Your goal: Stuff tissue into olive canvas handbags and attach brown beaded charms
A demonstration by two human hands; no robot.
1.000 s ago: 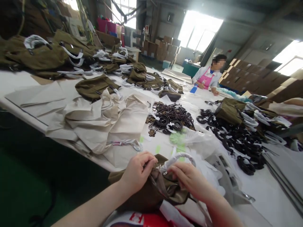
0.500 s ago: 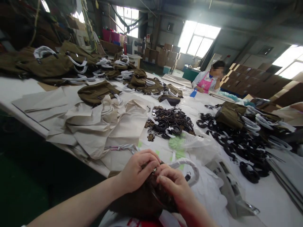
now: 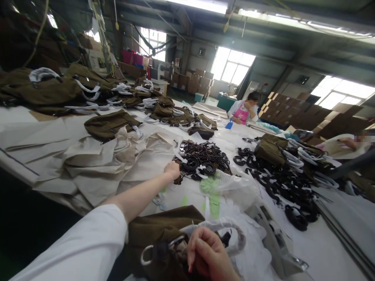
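An olive-brown bag with a metal ring and a paper-wrapped handle lies at the table's near edge. My right hand is closed on the bag's top, near the zipper. My left hand is stretched out to the pile of dark patterned straps and black rings in the middle of the table, fingers curled at the pile's near edge. What the left hand's fingers hold, if anything, is hidden.
Beige cloth covers lie rumpled at left. Several olive bags are spread across the far table. A heap of black rings sits at right. Clear plastic bags lie near me. A person in a pink apron works at the far end.
My left hand has left the bag and reached forward to the strap pile. My right hand stays on the bag. The view has tilted upward.
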